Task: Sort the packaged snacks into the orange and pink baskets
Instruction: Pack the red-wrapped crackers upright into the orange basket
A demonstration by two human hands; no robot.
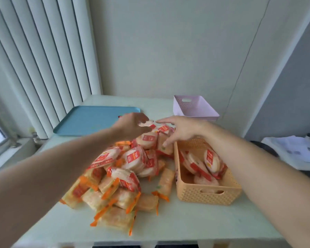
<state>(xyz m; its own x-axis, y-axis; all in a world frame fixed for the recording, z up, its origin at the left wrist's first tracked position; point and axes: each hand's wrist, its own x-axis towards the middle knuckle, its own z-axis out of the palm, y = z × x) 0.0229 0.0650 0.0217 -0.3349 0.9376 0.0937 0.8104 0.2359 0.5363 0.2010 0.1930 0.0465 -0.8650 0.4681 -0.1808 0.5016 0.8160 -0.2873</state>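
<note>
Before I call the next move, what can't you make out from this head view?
- Left hand: motion blur; whether it grips the round pack is unclear.
- Pack labels: too blurred to read.
- Pink basket: near wall hides its floor.
- Pile: lower packs buried, no count.
- Orange basket: right arm covers its right rim.

Blue tray (pixel 89 120), window blinds (pixel 43 56)
</note>
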